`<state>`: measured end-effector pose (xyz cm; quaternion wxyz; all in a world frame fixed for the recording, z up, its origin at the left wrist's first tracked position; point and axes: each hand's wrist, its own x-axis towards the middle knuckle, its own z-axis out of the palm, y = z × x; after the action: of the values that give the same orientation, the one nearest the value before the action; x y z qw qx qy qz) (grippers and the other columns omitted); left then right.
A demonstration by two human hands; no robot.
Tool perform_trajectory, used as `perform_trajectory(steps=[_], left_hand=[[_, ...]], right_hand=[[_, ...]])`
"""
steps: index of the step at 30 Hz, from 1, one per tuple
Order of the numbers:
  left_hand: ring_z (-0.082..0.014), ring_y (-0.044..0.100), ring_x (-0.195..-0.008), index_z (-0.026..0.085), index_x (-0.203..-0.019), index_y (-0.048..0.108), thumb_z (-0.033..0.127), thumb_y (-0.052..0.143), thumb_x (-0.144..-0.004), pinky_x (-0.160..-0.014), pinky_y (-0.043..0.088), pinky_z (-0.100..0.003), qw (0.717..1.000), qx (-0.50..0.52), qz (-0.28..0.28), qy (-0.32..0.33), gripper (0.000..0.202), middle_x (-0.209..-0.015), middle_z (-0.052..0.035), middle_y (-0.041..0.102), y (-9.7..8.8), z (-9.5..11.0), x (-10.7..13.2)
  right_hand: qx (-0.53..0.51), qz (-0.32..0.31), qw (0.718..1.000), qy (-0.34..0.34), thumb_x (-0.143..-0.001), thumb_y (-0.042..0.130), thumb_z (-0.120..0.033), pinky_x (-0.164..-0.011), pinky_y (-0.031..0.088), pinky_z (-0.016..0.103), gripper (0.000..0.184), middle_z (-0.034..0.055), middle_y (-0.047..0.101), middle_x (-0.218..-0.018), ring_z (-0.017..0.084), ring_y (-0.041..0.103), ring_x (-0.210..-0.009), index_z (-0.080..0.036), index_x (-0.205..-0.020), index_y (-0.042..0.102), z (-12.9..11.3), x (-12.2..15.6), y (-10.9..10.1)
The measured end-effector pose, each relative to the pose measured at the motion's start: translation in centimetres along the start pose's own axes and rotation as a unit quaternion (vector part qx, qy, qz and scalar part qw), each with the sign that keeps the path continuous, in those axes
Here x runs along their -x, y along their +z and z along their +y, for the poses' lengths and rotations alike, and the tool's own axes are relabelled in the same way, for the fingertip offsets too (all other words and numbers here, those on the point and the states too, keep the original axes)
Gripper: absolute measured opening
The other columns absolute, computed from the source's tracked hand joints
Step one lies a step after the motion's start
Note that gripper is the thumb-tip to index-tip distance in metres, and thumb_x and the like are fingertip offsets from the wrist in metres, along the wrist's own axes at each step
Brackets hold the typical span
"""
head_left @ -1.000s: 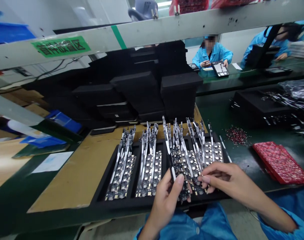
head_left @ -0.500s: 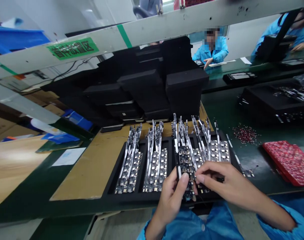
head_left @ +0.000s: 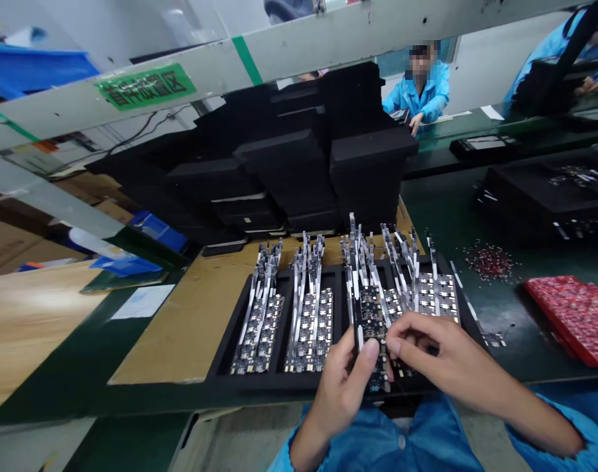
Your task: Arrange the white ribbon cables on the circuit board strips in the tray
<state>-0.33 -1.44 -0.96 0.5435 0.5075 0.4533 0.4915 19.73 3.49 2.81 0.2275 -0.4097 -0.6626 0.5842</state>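
Observation:
My left hand (head_left: pixel 345 383) grips a small black circuit board (head_left: pixel 370 321) with a white ribbon strip, thumb pressed on its face. My right hand (head_left: pixel 434 354) is curled beside it, fingertips pinched against the board's right edge. Both hover over the near side of a black foam tray (head_left: pixel 220 373) whose slots hold several stacks of similar boards (head_left: pixel 309 321) with ribbon strips standing up at the far end.
Stacks of black foam trays (head_left: pixel 289 170) stand behind on brown cardboard (head_left: pixel 181 328). A red patterned pack (head_left: pixel 572 311) and small red beads (head_left: pixel 488 260) lie right on the green bench. Another tray of parts (head_left: pixel 545 190) sits far right. People in blue coats work at the far bench.
The view has shifted slightly, so the tray sits further right and lower. My hands keep hold of the same board, and the right fingertips have closed in tighter against it.

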Motion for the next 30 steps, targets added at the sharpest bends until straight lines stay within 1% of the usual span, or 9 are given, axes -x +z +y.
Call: perform_trajectory(steps=[3,6,8,11,14,18,22,27,30], left_hand=[[-0.0369,0.068,-0.068,0.029,-0.112,0.064,0.038,0.054,-0.095,-0.056,0.054,-0.040,1.000,-0.002,-0.010,0.001,0.021,-0.086,-0.0116,0.073,-0.1,0.1,0.0],[-0.0369,0.068,-0.068,0.029,-0.112,0.064,0.037,0.054,-0.096,-0.055,0.053,-0.040,1.000,0.001,-0.009,0.003,0.020,-0.085,-0.0113,0.073,0.0,0.1,-0.1],[-0.0362,0.067,-0.066,0.029,-0.112,0.064,0.036,0.055,-0.096,-0.054,0.053,-0.039,1.000,0.005,-0.004,0.005,0.020,-0.083,-0.0112,0.072,0.0,0.0,-0.1],[-0.0362,0.067,-0.066,0.028,-0.113,0.064,0.035,0.055,-0.096,-0.054,0.053,-0.039,1.000,0.010,0.002,0.006,0.020,-0.083,-0.0118,0.072,0.0,-0.1,0.0],[-0.0367,0.067,-0.069,0.027,-0.113,0.064,0.034,0.057,-0.095,-0.056,0.054,-0.040,1.000,0.011,0.012,0.012,0.021,-0.085,-0.0124,0.072,0.1,-0.1,0.0],[-0.0358,0.067,-0.066,0.026,-0.115,0.063,0.035,0.056,-0.096,-0.053,0.054,-0.040,1.000,0.017,0.011,0.011,0.022,-0.082,-0.0124,0.072,0.0,-0.2,-0.1],[-0.0364,0.067,-0.067,0.027,-0.115,0.063,0.036,0.056,-0.096,-0.053,0.053,-0.040,1.000,0.013,0.011,0.010,0.022,-0.082,-0.0124,0.072,0.0,-0.2,-0.1],[-0.0370,0.067,-0.069,0.029,-0.116,0.062,0.036,0.055,-0.096,-0.053,0.053,-0.040,1.000,0.003,0.002,-0.002,0.022,-0.084,-0.0121,0.072,0.0,-0.1,0.0],[-0.0365,0.067,-0.069,0.029,-0.115,0.062,0.035,0.054,-0.096,-0.055,0.053,-0.040,1.000,0.003,0.001,0.001,0.022,-0.087,-0.0122,0.072,0.0,0.0,-0.1]], right_hand=[[-0.017,0.006,1.000,-0.007,-0.102,0.075,-0.042,-0.069,0.057,0.035,0.012,0.0005,0.084,-0.085,0.028,0.079,-0.080,-0.034,-0.093,0.078,0.1,-0.1,0.2],[-0.016,0.019,1.000,-0.012,-0.105,0.072,-0.042,-0.069,0.058,0.034,0.015,0.0001,0.083,-0.084,0.027,0.079,-0.080,-0.033,-0.094,0.077,0.5,-0.1,0.4],[-0.001,0.034,0.999,-0.024,-0.106,0.071,-0.043,-0.067,0.058,0.033,0.017,0.0001,0.083,-0.084,0.026,0.078,-0.079,-0.033,-0.095,0.078,1.0,-0.1,0.6],[0.039,0.072,0.995,-0.053,-0.108,0.069,-0.048,-0.062,0.056,0.034,0.020,0.0003,0.080,-0.082,0.026,0.075,-0.073,-0.034,-0.096,0.078,1.7,0.1,0.9],[0.077,0.094,0.989,-0.083,-0.109,0.067,-0.048,-0.061,0.056,0.034,0.021,-0.0002,0.078,-0.081,0.025,0.074,-0.071,-0.036,-0.097,0.079,2.5,0.2,1.2],[0.099,0.103,0.984,-0.102,-0.111,0.066,-0.043,-0.063,0.054,0.029,0.020,-0.0019,0.077,-0.083,0.021,0.073,-0.072,-0.032,-0.099,0.079,3.2,0.2,1.6],[0.091,0.099,0.985,-0.106,-0.111,0.066,-0.040,-0.062,0.053,0.027,0.020,-0.0030,0.077,-0.081,0.019,0.071,-0.070,-0.031,-0.098,0.078,3.3,0.2,1.8],[0.072,0.102,0.987,-0.106,-0.112,0.066,-0.043,-0.065,0.055,0.029,0.021,-0.0026,0.078,-0.082,0.020,0.073,-0.072,-0.032,-0.098,0.077,3.3,0.3,1.9],[0.063,0.102,0.988,-0.100,-0.113,0.066,-0.045,-0.067,0.056,0.031,0.020,-0.0015,0.079,-0.084,0.023,0.074,-0.074,-0.034,-0.100,0.077,3.3,0.4,1.9]])
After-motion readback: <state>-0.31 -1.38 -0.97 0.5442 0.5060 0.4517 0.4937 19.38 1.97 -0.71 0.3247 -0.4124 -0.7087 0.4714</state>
